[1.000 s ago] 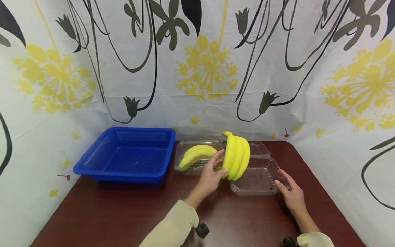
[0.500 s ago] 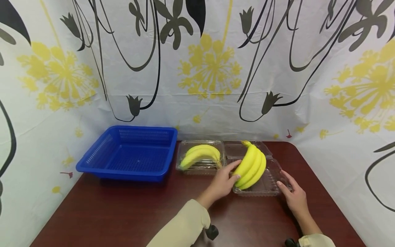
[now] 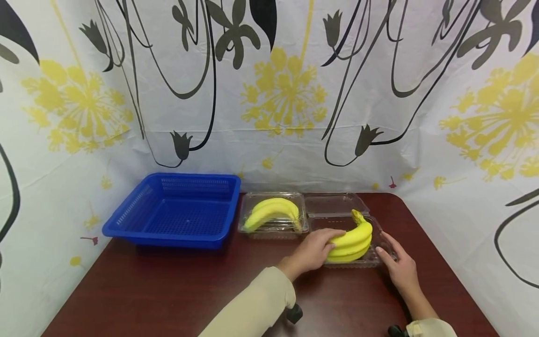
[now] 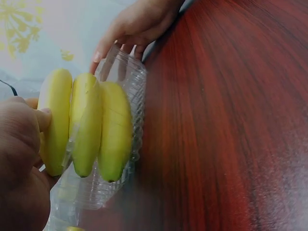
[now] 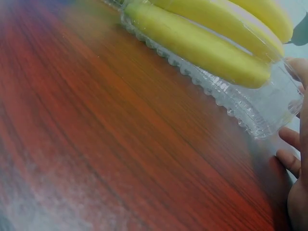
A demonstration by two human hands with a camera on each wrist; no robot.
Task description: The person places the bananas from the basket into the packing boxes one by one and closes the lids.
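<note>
Head view: left hand (image 3: pixel 312 249) clamped on the left end of the banana bunch (image 3: pixel 353 241), which is in or over the open container (image 3: pixel 328 223) toward the table's (image 3: pixel 168 295) far right corner; right hand (image 3: pixel 402 269) pinches the container's right wall. Stem angles up near the rear rim, so it'd likely block the lid (image 3: pixel 334 204), folded back at the far edge. Closed container (image 3: pixel 269 235) just left; a sideways shove could bump it. Left wrist view: thumb and fingers round one outer banana only, so lopsided support; bunch could roll on release. Right wrist view: lowest banana shows through the thin clear wall, can't tell if it's seated; pressing down while off-level could buckle that wall, or tip the container if the right hand slips.
</note>
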